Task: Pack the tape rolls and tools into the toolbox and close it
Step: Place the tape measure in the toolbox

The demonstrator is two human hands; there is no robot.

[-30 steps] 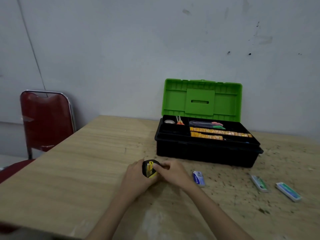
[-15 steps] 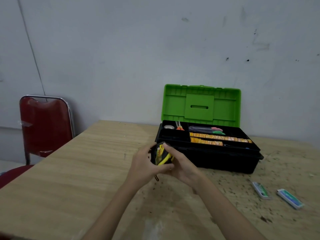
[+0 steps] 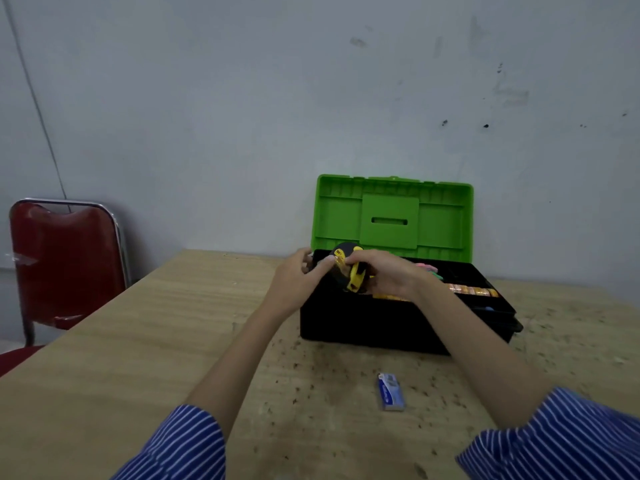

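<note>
Both hands hold the tape measure (image 3: 350,270) over the open toolbox (image 3: 367,327): right hand (image 3: 388,277) fingers wrapped around its body, left hand (image 3: 294,285) fingertips touching its side. Likely dense, rigid, slightly slick (rubbery rim grips best).

One open toolbox (image 3: 367,327), one tape measure (image 3: 349,268), one small blue packet (image 3: 391,391). Two hands, left (image 3: 294,282) and right (image 3: 388,275). One red chair (image 3: 65,258), one table (image 3: 138,341).
</note>
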